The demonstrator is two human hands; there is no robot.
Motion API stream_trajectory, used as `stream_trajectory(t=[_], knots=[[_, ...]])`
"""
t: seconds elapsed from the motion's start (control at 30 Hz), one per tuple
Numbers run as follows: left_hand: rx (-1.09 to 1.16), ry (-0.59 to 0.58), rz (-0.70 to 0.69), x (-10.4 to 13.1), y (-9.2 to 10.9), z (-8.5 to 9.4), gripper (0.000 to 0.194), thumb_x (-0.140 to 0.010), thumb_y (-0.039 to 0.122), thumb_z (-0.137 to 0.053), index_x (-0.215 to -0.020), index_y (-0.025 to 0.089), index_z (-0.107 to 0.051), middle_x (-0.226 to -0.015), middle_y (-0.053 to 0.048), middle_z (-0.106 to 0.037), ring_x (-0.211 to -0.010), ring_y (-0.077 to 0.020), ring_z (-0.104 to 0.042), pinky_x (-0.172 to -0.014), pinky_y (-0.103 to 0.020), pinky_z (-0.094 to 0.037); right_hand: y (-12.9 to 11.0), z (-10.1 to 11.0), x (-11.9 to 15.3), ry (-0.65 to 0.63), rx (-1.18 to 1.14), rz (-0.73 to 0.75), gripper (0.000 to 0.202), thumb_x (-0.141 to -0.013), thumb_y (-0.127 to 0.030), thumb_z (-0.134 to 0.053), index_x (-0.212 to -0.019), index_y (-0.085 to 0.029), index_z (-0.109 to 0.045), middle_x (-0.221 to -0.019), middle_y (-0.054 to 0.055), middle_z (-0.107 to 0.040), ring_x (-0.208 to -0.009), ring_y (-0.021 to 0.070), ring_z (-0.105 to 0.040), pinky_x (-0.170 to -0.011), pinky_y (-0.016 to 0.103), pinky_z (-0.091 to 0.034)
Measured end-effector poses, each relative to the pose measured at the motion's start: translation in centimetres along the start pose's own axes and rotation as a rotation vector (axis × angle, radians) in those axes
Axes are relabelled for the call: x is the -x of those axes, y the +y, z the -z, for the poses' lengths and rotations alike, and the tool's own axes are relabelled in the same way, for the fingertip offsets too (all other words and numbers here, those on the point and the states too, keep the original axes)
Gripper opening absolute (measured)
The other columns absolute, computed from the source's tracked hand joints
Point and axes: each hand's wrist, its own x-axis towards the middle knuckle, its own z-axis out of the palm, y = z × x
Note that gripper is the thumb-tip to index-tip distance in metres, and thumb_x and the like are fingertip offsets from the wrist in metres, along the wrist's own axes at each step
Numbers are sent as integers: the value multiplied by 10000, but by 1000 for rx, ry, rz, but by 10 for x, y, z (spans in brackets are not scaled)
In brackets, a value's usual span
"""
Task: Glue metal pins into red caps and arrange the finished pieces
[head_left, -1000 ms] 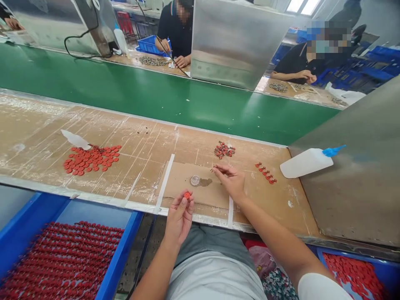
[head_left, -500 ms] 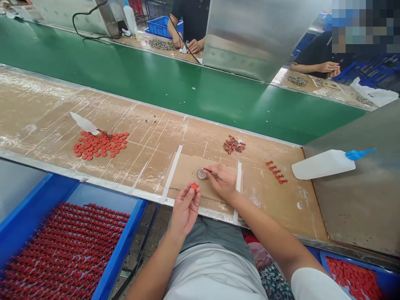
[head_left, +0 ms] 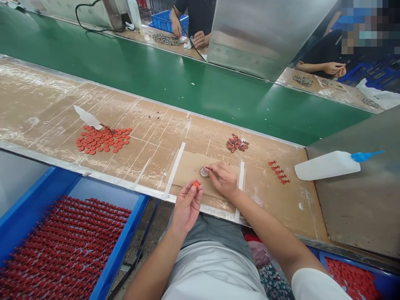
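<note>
Between thumb and fingertips, my left hand (head_left: 188, 205) pinches a small red disc (head_left: 196, 184) over the front edge of the cardboard mat (head_left: 184, 166). My right hand (head_left: 223, 179) holds a small dark-and-red piece (head_left: 208, 168) at the rim of a little round dish (head_left: 203, 172); fingers hide part of both. Behind that hand lies a heap of small red-and-dark pieces (head_left: 237, 143). Farther right, several red discs with pieces attached (head_left: 279, 172) form a slanting row. To the left, loose red discs (head_left: 103, 140) are spread around a white pointed strip (head_left: 87, 117).
A white squeeze bottle with a blue nozzle (head_left: 328, 165) lies against the metal panel at right. Beyond the table runs a green belt (head_left: 156, 71). A blue tray (head_left: 131, 227) of red pieces stands at lower left, another bin (head_left: 321, 255) at lower right. Co-workers sit opposite.
The view has shifted slightly. Both my hands keep nearly the same place and grip, the right still at the dish. Across the belt, a co-worker's hand has moved to a pile.
</note>
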Motion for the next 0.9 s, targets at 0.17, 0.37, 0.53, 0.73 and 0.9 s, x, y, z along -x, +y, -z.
stream_trajectory(t=[0.17,0.37,0.53,0.73,0.9], knots=[[-14,19,-4,0,0,0,238,-742,138,-717,-977,159,-687,-984,-31,-723,-856,-79,-684,-804,-146,-542,-2,0,0,2,-11,-55,127,-827,-249,-636,-935,-239,-701,-862,47,-726,-803,173,-662,-802,349,-530],[-43,22,-19,1,0,-4,228,-749,157,-716,-975,171,-689,-970,-21,-728,-856,-84,-686,-792,-161,-546,-14,4,-2,335,-298,-440,245,-771,-333,-707,-996,-238,-703,-898,37,-736,-795,172,-689,-805,360,-563],[-64,-20,-16,5,-4,-12,212,-747,195,-726,-957,182,-698,-951,-24,-737,-858,-111,-696,-779,-189,-555,-46,14,6,365,-514,-563,201,-731,-289,-753,-921,-225,-730,-909,40,-742,-826,185,-700,-826,373,-579],[-81,-71,-37,8,-10,-20,208,-734,216,-739,-937,184,-710,-962,-47,-743,-891,-137,-698,-819,-218,-550,-79,14,20,289,-500,-450,180,-729,-204,-752,-900,-263,-744,-910,26,-742,-851,193,-696,-842,388,-581],[-98,-51,-66,9,-13,-20,202,-717,209,-752,-914,181,-719,-958,-53,-744,-894,-144,-698,-838,-228,-546,-80,11,25,295,-468,-413,188,-729,-177,-747,-891,-271,-746,-901,25,-743,-848,196,-697,-833,390,-584]])
